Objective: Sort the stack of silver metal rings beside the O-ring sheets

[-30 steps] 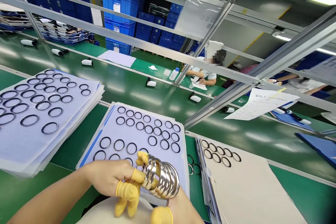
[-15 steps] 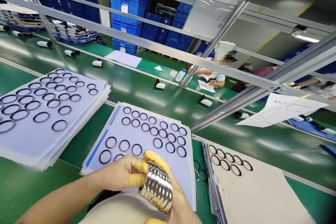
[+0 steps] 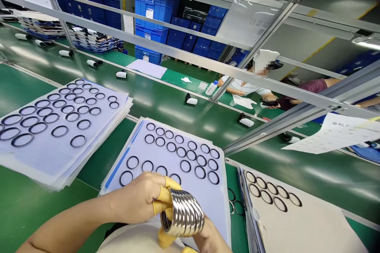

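A stack of several shiny metal rings [image 3: 187, 213] is held on its side close to my body. My left hand [image 3: 142, 197], with yellow finger covers, has its fingers closed on the left end of the stack. My right hand [image 3: 209, 235] supports the stack from the right and below; most of its fingers are hidden behind the rings, with yellow fingertips showing underneath. Just beyond my hands, dark-rimmed rings [image 3: 181, 151] lie spaced out in rows on a pile of white sheets [image 3: 204, 201].
To the left, another sheet pile [image 3: 38, 164] carries more rings. At right is a beige board [image 3: 308, 229] with several rings. Behind runs a green conveyor [image 3: 166, 99] with black-and-white parts [image 3: 191, 100]. A metal post [image 3: 267, 126] slants across; a co-worker [image 3: 246, 87] sits beyond.
The ring stack has turned in my hands, showing its open left end. My left fingers have shifted over that end. The view has swung left, and the co-worker's hand has moved right.
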{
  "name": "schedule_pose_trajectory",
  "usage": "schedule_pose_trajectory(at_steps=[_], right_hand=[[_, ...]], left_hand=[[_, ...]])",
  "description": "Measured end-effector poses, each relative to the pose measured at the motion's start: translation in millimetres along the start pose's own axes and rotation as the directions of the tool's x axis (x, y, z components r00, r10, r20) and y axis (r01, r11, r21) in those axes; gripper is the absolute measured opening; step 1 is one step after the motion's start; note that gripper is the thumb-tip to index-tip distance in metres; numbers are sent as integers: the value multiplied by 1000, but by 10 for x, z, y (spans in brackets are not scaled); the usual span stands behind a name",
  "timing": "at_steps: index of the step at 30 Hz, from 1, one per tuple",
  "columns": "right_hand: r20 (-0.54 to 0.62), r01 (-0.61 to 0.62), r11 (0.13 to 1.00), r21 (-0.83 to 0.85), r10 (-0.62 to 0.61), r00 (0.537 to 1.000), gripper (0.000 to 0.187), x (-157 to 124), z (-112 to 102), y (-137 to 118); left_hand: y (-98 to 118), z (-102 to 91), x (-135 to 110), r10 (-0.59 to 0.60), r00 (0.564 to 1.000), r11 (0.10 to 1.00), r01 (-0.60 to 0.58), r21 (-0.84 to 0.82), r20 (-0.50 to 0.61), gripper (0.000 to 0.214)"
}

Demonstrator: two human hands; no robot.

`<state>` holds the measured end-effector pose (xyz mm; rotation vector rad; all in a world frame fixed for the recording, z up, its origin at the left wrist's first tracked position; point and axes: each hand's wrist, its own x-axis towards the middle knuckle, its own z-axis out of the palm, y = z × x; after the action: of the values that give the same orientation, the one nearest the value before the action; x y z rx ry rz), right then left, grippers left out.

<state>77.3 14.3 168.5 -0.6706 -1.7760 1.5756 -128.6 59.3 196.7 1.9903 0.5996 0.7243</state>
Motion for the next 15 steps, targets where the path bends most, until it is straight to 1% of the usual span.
schedule_pose_trajectory(at_steps=[2,3,6,8,10,12,13,15], right_hand=[[56,-95,990,108,89,994,35,25,21,-44],[65,-118,979,165,108,992,38,38,39,-57],[93,-133,936,325,109,990,39,74,117,-61],[60,-120,909,399,105,993,41,94,181,-59],[-18,-122,885,450,145,989,43,102,239,-63],[-71,-138,860,491,197,978,44,90,282,-64],[-80,-152,851,503,221,972,44,74,296,-57],[-101,-174,860,479,251,963,45,23,312,-21]], left_hand=[[-12,6,-7,51,998,997,-49,65,-22,25],[-22,10,-8,76,997,993,-73,89,-32,25],[-72,14,-4,109,994,987,-105,123,-27,25],[-113,-5,4,95,995,985,-95,146,3,25],[-148,-54,13,75,996,977,-81,195,40,24],[-166,-140,21,57,991,963,-86,256,119,21],[-169,-196,26,47,983,957,-96,272,179,19],[-166,-318,35,26,948,968,-103,227,318,19]])
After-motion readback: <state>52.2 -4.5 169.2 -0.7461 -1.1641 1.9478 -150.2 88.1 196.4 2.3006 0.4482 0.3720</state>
